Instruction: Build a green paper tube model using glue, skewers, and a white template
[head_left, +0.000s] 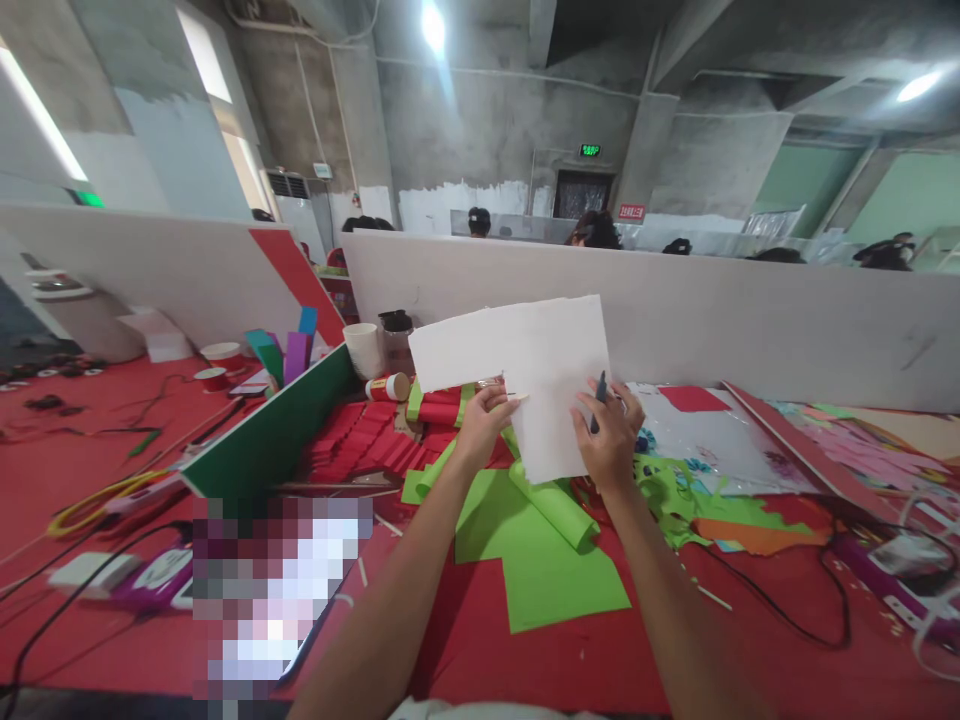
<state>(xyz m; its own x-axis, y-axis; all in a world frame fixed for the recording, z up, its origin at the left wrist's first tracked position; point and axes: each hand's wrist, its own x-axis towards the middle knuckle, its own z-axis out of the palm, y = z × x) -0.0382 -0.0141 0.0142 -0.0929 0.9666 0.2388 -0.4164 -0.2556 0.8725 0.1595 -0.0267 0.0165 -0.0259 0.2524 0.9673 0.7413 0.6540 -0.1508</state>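
Between my hands a white L-shaped sheet of paper (536,345) is held up off the table. My left hand (484,420) pinches the sheet at its inner corner, where a short dark mark shows. My right hand (611,430) grips the right edge of the sheet and also has a dark pen (599,400) between its fingers, pointing upward. Below the sheet lies bright green paper (555,585), partly rolled, with a cut-out corner at its lower left.
Red folded paper strips (364,440) lie left of my hands, beside a green divider board (270,430). A blurred phone (300,600) rests at front left. Green paper scraps (675,500) and a cable (772,610) are at right. A white partition (750,320) stands behind.
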